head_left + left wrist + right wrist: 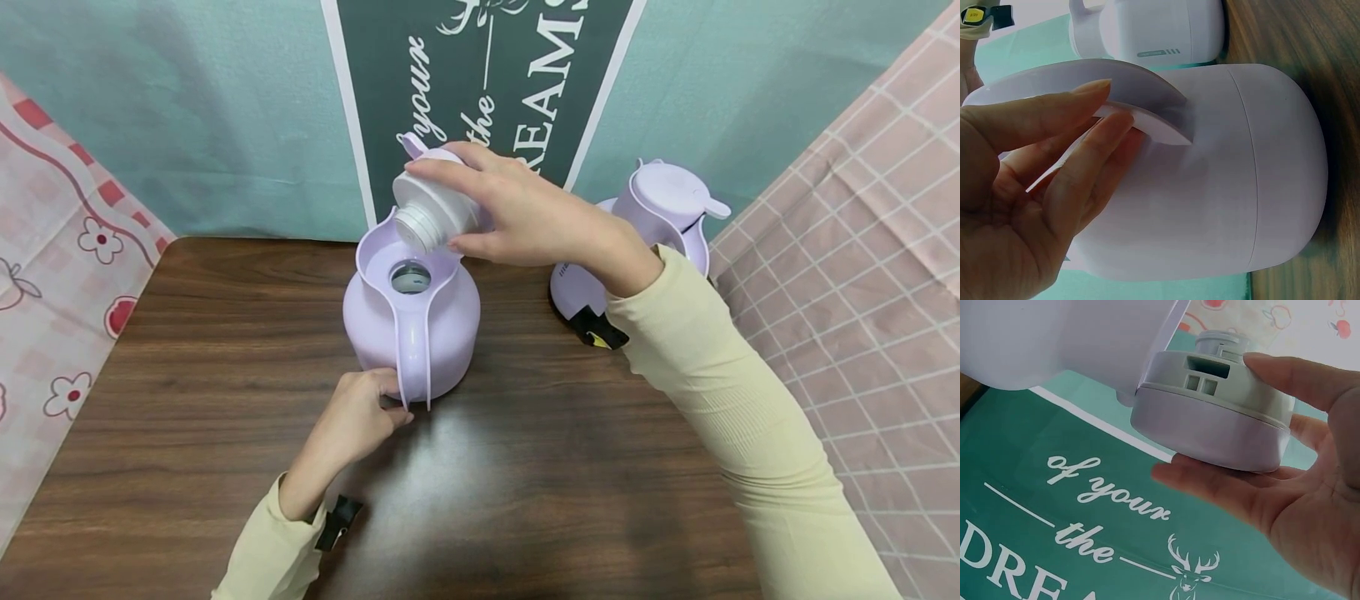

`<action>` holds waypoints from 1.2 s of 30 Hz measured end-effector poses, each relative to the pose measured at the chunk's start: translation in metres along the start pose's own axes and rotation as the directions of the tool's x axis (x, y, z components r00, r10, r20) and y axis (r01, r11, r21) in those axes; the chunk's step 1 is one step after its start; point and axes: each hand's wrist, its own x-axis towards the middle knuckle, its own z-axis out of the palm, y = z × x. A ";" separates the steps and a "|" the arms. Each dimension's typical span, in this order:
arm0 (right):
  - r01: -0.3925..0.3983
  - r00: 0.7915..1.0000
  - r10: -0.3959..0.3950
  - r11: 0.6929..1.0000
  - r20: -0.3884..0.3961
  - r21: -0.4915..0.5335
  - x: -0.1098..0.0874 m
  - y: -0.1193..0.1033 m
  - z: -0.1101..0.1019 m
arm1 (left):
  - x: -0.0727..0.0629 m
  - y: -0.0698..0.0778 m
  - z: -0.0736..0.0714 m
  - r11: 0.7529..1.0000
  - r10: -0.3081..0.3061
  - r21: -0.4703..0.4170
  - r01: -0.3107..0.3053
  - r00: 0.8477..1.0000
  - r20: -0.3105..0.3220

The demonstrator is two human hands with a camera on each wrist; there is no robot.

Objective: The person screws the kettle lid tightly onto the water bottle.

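Observation:
A lilac thermos jug (pixel 456 321) stands upright on the table with its round mouth (pixel 410 277) uncovered. My left hand (pixel 362 417) pinches the lower end of its handle (pixel 411 350); the left wrist view shows thumb and fingers on the handle's edge (pixel 1160 128). Above the jug's mouth, my right hand (pixel 525 208) holds the jug lid (pixel 431 208), tilted with its white threaded underside towards the opening. In the right wrist view, the lid (pixel 1210 434) sits between thumb and fingers, close beside the jug's rim (pixel 1160 344). Whether lid and rim touch, I cannot tell.
A second lilac jug (pixel 671 192) with its lid on stands at the back right, partly behind my right forearm. Teal cloth (pixel 247 108) with a dark lettered panel (pixel 487 83) hangs behind the wooden table (pixel 225 333). Patterned cloths hang at both sides.

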 end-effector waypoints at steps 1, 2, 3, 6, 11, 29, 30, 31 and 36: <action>0.007 1.000 -0.007 1.000 -0.002 0.001 0.000 0.000 0.000 | 0.000 0.000 0.000 1.000 0.002 0.000 -0.002 1.000 -0.001; 0.018 1.000 -0.018 1.000 -0.008 0.003 0.000 0.001 0.001 | 0.000 0.000 0.000 1.000 0.003 0.000 -0.003 1.000 0.000; 0.030 1.000 -0.029 0.999 -0.011 0.012 0.000 0.001 0.002 | 0.000 0.000 0.000 1.000 0.004 0.001 -0.004 1.000 0.000; 0.074 0.997 -0.073 0.997 -0.019 0.039 -0.001 0.003 0.005 | 0.001 0.000 0.000 1.000 0.008 0.003 -0.008 1.000 0.000; 0.150 0.989 -0.150 0.988 -0.011 0.038 -0.001 0.004 0.009 | 0.001 0.000 0.001 1.000 0.010 0.009 -0.010 1.000 0.001; 0.179 0.973 -0.168 0.982 0.160 -0.055 0.003 -0.011 0.017 | 0.001 -0.001 0.001 1.000 0.021 0.017 -0.021 1.000 -0.004; 0.179 0.972 -0.169 0.982 0.162 -0.051 0.004 -0.011 0.018 | 0.001 -0.001 0.001 1.000 0.020 0.017 -0.020 1.000 -0.003; 0.175 0.972 -0.166 0.984 0.166 -0.043 0.004 -0.012 0.019 | 0.001 -0.001 0.001 1.000 0.019 0.017 -0.019 1.000 -0.001; 0.165 0.969 -0.158 0.986 0.189 -0.020 0.007 -0.015 0.022 | 0.001 -0.001 0.001 1.000 0.019 0.016 -0.019 1.000 0.000</action>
